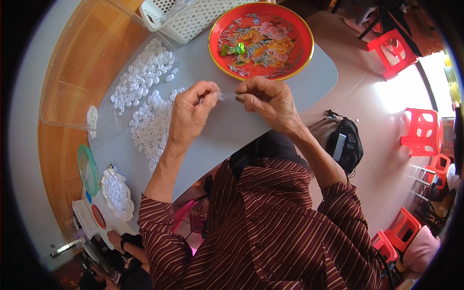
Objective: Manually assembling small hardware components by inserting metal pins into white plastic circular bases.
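Note:
Over the grey table (212, 137), my left hand (191, 113) pinches a small clear-white plastic piece (221, 96) between thumb and fingertips. Just to its right, apart from it, my right hand (270, 102) has thumb and forefinger closed together; whatever may be between them is too small to make out. Beyond both hands lies a round red flowered tray (303, 38) with many thin, small grey pieces scattered on it and a shiny green object (234, 49). Left of my left hand spread a heap of white ring-like pieces (147, 72) and a nearer heap of small white pieces (150, 123).
A white perforated basket (198, 24) stands behind the tray. At the left are a green strainer (88, 169) and a scalloped white dish (127, 208) of white pieces. Another person's hand (115, 239) shows lower left. A black bag (345, 145) and red stools (420, 130) are on the right.

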The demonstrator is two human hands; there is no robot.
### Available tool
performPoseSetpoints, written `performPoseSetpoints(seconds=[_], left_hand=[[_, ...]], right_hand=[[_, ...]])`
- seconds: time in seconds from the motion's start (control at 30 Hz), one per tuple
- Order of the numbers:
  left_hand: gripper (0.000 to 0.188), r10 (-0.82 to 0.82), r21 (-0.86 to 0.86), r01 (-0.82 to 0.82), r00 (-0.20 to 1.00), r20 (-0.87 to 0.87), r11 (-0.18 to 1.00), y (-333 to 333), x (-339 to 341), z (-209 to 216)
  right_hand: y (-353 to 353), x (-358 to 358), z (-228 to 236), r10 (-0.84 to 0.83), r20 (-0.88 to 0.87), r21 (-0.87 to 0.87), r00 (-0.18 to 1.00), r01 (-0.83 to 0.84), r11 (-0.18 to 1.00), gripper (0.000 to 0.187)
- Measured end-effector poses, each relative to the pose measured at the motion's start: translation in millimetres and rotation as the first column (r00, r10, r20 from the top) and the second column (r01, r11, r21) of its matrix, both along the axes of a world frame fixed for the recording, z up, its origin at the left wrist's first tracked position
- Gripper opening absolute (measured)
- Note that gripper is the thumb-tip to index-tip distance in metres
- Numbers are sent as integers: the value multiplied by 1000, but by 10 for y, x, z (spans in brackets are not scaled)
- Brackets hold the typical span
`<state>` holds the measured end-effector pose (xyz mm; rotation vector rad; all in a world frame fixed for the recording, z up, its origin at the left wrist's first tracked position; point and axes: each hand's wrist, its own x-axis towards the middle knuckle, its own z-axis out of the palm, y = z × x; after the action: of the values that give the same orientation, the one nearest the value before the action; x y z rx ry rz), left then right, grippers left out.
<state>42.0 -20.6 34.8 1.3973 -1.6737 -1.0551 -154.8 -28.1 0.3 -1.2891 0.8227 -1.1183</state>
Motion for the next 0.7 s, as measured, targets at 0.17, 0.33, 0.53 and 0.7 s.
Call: performPoseSetpoints(seconds=[0.17, 0.33, 0.53, 0.7], left_hand=[[7, -55, -228, 76, 994, 99, 971, 55, -231, 74], [6, -49, -361, 98, 989, 142, 927, 53, -302, 68], [31, -133, 283, 137, 991, -32, 949, 13, -210, 120], [25, -17, 392, 155, 942, -334, 907, 42, -130, -36]], right_hand=[[12, 4, 27, 9, -2, 58, 1000, -9, 998, 10], [18, -31, 6, 31, -62, 4, 998, -31, 1000, 11], [22, -32, -37, 16, -99, -80, 995, -24, 996, 12], [34, -10, -9, 1, -97, -118, 995, -12, 993, 14]])
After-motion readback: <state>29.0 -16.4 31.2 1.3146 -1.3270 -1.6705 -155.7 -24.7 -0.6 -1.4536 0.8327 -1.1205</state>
